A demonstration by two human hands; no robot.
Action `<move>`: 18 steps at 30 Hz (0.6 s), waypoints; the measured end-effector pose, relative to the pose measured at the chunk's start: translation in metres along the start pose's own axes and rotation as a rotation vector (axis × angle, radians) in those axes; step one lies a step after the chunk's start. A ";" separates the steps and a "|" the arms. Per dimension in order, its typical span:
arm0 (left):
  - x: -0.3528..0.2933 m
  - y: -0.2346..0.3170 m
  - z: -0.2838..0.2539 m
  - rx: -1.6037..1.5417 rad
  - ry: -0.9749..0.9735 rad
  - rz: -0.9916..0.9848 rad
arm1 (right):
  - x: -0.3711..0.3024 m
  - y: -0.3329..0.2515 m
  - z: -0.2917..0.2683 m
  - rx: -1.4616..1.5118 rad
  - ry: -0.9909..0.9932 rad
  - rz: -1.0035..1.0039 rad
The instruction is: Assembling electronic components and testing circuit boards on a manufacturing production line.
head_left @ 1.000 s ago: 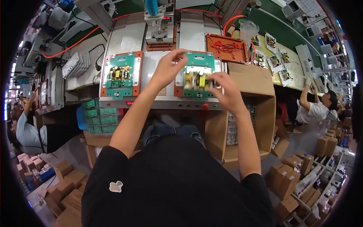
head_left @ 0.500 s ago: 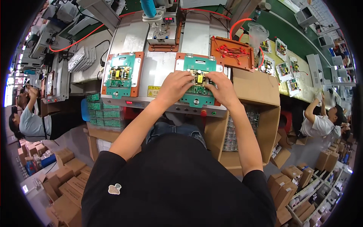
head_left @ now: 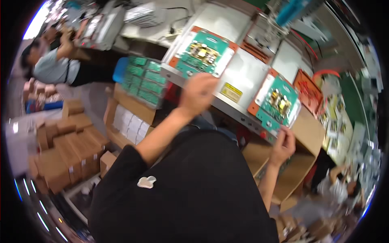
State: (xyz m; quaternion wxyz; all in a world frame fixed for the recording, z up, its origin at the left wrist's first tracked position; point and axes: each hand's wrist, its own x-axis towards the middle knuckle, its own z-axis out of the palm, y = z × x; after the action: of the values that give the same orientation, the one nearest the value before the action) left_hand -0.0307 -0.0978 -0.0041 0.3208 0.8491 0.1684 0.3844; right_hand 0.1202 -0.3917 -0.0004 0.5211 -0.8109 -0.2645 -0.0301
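Note:
My left hand [head_left: 198, 94] is just off the front edge of the left green fixture plate [head_left: 214, 43], smeared by motion, so its fingers are unclear. A circuit board [head_left: 203, 52] with yellow and dark parts lies on that plate. My right hand [head_left: 283, 146] is by the near end of the right green fixture plate [head_left: 288, 90], fingers loosely bent and a little apart, with nothing seen in them. Whether a fingertip touches the plate cannot be told. Another circuit board [head_left: 279, 102] with a yellow part sits on this plate, free of both hands.
Both plates sit on a silver bench machine [head_left: 237, 77] with a blue-handled press [head_left: 292, 12] behind. An orange tray [head_left: 308, 91] of red leads lies right. Green boards [head_left: 144, 79] are stacked left, above a cardboard box [head_left: 133, 103]. An open carton [head_left: 306, 129] stands right.
Both hands have come off the right-hand circuit board. My left hand has moved over to the left fixture, my right hand back toward me. The view has turned leftward and tilted.

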 end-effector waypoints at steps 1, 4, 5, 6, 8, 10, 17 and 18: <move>-0.007 -0.008 -0.024 0.054 0.114 -0.033 | -0.015 -0.021 0.007 0.071 -0.134 0.234; -0.040 -0.041 -0.077 0.072 0.209 -0.361 | -0.064 -0.002 0.044 0.237 -0.435 0.621; -0.054 -0.055 -0.088 0.036 0.223 -0.432 | -0.079 0.021 0.058 0.259 -0.390 0.694; -0.063 -0.062 -0.096 0.009 0.234 -0.505 | -0.088 0.038 0.066 0.287 -0.346 0.766; -0.074 -0.081 -0.111 -0.010 0.185 -0.545 | -0.090 0.051 0.083 0.221 -0.291 0.785; -0.071 -0.108 -0.122 -0.024 0.133 -0.567 | -0.083 0.056 0.103 0.171 -0.227 0.798; -0.060 -0.149 -0.153 -0.035 0.094 -0.585 | -0.088 0.049 0.104 0.190 -0.093 0.960; -0.058 -0.151 -0.154 -0.036 0.099 -0.583 | -0.085 0.047 0.108 0.219 -0.063 0.994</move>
State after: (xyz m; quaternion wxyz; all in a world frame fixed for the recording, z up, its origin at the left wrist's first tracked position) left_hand -0.1918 0.0468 -0.0607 0.4241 0.7394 0.4139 0.3196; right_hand 0.0444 -0.3479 -0.1164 0.5460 -0.7800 0.1362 0.2737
